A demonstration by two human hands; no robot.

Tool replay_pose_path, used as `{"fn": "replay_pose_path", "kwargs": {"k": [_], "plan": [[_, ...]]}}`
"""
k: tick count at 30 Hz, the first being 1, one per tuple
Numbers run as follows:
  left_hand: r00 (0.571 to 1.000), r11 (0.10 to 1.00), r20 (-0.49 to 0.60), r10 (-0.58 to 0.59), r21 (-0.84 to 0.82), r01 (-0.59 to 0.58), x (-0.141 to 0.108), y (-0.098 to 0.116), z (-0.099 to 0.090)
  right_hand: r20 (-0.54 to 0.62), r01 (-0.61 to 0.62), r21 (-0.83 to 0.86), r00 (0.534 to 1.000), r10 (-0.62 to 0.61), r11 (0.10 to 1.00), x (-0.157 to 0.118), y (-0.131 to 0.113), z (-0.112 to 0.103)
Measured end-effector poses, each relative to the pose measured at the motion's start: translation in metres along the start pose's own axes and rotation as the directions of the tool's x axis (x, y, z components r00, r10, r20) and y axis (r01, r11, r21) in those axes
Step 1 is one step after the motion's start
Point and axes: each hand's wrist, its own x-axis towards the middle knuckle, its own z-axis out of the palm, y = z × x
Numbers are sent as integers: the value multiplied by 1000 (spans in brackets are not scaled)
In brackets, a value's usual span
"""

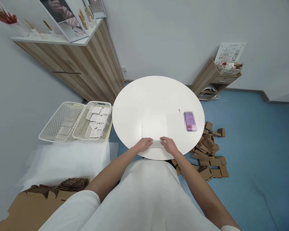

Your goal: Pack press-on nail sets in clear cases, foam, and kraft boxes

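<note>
At the near edge of the round white table point(156, 96), my two hands are on a thin white packing sheet point(156, 144), its near end folded or rolled into a narrow strip. My left hand point(144, 144) is closed on the left end of the strip, thumb and fingers together. On the right end, my right hand point(169, 145) is closed the same way. The flat part of the sheet extends away from me on the tabletop, faint against the white. Whether anything is inside the fold cannot be seen.
A purple pixelated item point(190, 122) lies on the table's right side. To the left stand a white basket of small packets point(95, 123), another basket point(60, 123), stacked white sheets point(74, 160) and flat cardboard point(38, 208). Small brown boxes point(212, 162) cover floor at right.
</note>
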Motion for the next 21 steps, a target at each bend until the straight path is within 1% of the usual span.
{"fn": "replay_pose_path", "kwargs": {"k": [3,5,6,8,9,10,11,12,13,14,15,16,19,21], "plan": [[992,992,11,-127,27,127,16,-6,-7,61,-112,52,992,109,992,19,2,-7],[977,975,-12,-212,63,212,22,-9,-11,92,-151,61,985,145,987,29,5,-9],[968,965,-37,-248,72,250,23,-9,-12,99,-160,59,983,153,985,33,6,-10],[948,948,-153,-278,118,297,22,-7,-12,107,-172,53,980,166,984,40,10,-9],[942,943,-229,-246,170,288,19,-4,-10,109,-180,50,979,173,982,43,12,-9],[940,937,-293,-173,244,249,17,0,-7,111,-186,47,977,180,981,45,13,-8],[947,926,-316,-58,339,170,14,4,-3,112,-191,43,976,185,981,46,14,-7],[958,902,-279,64,427,64,12,8,1,112,-193,40,976,188,980,47,15,-6],[963,866,-211,167,499,-41,11,11,6,113,-193,36,976,188,981,48,15,-5],[965,832,-131,228,541,-123,10,14,11,114,-193,33,976,188,981,48,15,-4],[965,805,-70,253,569,-169,10,15,16,114,-192,28,976,188,981,48,15,-3],[967,787,-35,251,590,-183,11,15,20,113,-191,23,976,188,981,48,14,-2],[978,768,-14,207,622,-154,15,10,26,101,-191,5,977,190,982,48,14,2],[979,767,5,203,620,-163,17,6,27,86,-196,-10,977,196,981,48,15,4]]}}
